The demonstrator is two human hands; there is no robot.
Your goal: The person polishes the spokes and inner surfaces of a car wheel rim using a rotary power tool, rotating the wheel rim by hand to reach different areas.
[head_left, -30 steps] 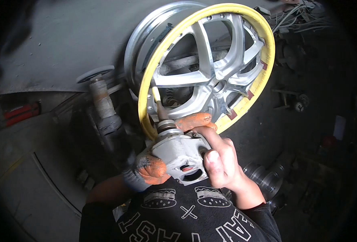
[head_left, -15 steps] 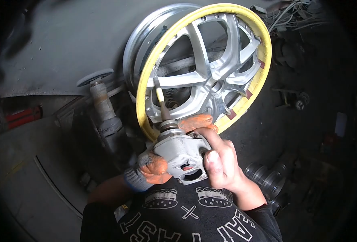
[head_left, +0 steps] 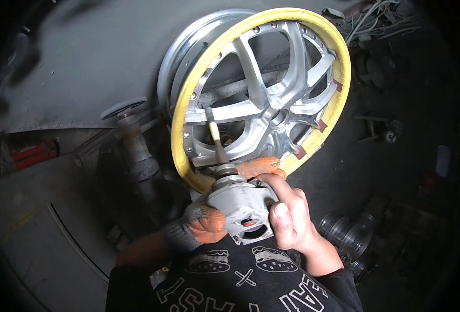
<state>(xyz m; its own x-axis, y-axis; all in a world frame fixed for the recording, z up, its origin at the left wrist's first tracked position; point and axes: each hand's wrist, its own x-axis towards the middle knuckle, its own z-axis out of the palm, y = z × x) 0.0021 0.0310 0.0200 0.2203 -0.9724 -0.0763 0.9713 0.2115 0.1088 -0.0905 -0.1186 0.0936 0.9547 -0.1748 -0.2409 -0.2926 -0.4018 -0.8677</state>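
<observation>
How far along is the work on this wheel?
Done: the yellow covering is around the front edge of the wheel.
In hand: the left hand and right hand hold the power tool, its bit at a spoke.
Left: unclear; the spokes look shiny, but nothing marks finished from unfinished areas.

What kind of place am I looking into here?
Probably a wheel repair or polishing workshop: a metal wheel with a yellow-wrapped rim, a power tool held at its spokes, and a buffing-type disc on a stand.
</observation>
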